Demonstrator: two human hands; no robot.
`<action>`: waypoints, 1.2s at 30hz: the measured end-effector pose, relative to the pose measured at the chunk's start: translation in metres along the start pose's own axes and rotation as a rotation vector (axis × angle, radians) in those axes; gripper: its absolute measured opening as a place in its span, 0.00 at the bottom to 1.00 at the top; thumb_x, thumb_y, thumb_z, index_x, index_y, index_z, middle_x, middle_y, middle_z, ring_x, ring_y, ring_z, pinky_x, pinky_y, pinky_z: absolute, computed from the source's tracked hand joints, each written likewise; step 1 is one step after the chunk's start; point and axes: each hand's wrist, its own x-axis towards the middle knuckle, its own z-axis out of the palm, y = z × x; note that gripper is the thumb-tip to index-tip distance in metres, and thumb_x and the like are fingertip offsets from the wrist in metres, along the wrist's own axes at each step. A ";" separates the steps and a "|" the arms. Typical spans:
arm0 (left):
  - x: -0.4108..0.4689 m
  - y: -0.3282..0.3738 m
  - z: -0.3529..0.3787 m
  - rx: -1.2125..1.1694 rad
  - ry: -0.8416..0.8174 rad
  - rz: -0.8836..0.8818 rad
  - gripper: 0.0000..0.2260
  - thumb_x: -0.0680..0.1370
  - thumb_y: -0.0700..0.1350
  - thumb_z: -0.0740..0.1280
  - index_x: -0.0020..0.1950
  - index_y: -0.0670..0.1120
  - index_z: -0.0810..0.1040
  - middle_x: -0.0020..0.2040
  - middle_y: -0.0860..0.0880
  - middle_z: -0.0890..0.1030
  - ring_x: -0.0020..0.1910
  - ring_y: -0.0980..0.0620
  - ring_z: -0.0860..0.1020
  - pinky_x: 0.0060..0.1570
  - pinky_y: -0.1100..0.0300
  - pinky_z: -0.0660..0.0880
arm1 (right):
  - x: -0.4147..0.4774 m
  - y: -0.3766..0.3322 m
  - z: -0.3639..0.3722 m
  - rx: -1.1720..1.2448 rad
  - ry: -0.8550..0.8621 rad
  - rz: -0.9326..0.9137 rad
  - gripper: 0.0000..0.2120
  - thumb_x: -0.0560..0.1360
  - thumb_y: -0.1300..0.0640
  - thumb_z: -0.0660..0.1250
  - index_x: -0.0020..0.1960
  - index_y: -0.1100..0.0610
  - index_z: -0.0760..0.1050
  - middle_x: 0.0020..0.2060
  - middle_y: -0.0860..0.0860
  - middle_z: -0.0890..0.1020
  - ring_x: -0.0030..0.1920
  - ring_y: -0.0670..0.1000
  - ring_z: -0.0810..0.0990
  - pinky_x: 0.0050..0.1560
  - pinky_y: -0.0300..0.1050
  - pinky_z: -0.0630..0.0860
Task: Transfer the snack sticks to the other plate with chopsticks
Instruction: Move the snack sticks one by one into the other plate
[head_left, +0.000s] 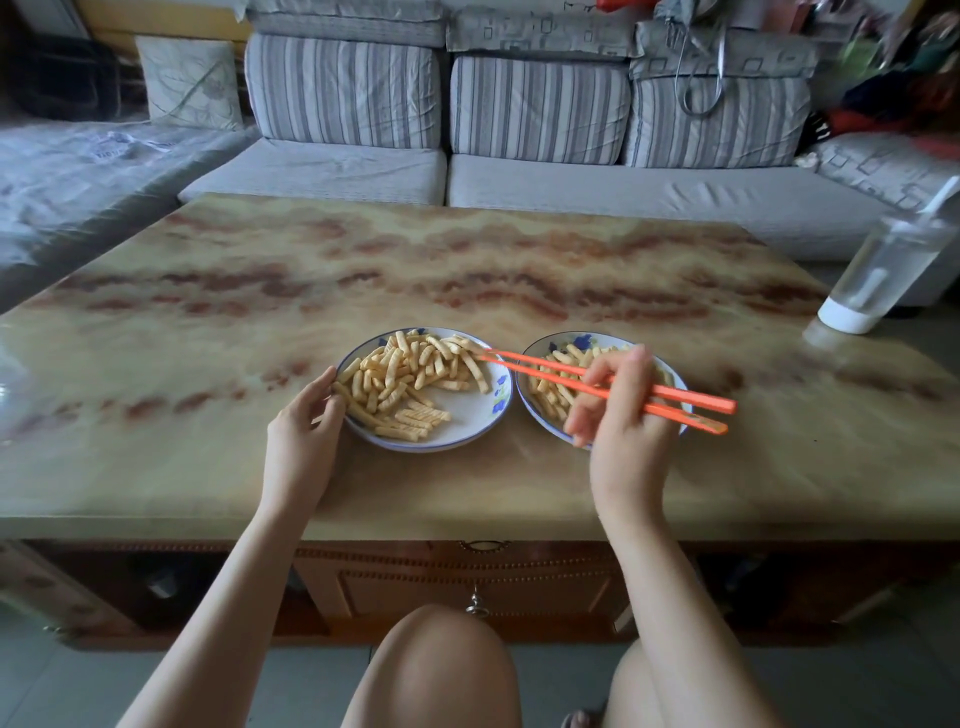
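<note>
Marbled surface (208, 467): my right fingers (584, 413) pinch the chopsticks (550, 370), tips on a snack stick (470, 344) at the left plate's (483, 421) rim; left fingers (324, 387) hold that rim. A slack squeeze could drop it short of the right plate (535, 422).

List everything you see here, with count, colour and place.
left plate: one, white with blue flowers, table centre
right plate: one, same pattern, beside it
snack sticks: many, pale yellow, in both plates
chopsticks: two, orange, tips at left plate's rim
table: one, marbled beige-brown, before sofa
bottle: one, clear, white base, table's right edge
sofa: one, grey striped, behind table
left hand: one, holds left plate's rim
right hand: one, holds chopsticks above right plate
</note>
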 end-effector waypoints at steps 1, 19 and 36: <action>0.000 0.000 0.000 -0.001 -0.002 -0.001 0.17 0.79 0.41 0.62 0.68 0.47 0.74 0.52 0.56 0.76 0.52 0.62 0.73 0.40 0.84 0.62 | 0.003 -0.001 -0.004 0.004 0.060 0.009 0.20 0.83 0.50 0.50 0.35 0.55 0.68 0.19 0.48 0.69 0.21 0.52 0.67 0.22 0.40 0.64; 0.000 -0.002 -0.001 0.021 -0.003 0.004 0.17 0.79 0.42 0.62 0.68 0.47 0.74 0.56 0.50 0.79 0.52 0.61 0.73 0.39 0.84 0.63 | 0.022 0.003 -0.033 -0.073 0.279 0.030 0.19 0.83 0.54 0.52 0.36 0.57 0.68 0.22 0.59 0.72 0.21 0.52 0.71 0.21 0.40 0.67; 0.000 0.000 0.000 0.013 0.006 0.001 0.17 0.79 0.41 0.62 0.68 0.47 0.74 0.53 0.55 0.76 0.53 0.62 0.72 0.41 0.85 0.62 | -0.009 0.000 0.006 -0.019 -0.350 0.179 0.20 0.83 0.54 0.51 0.37 0.60 0.71 0.20 0.60 0.73 0.18 0.53 0.69 0.20 0.37 0.64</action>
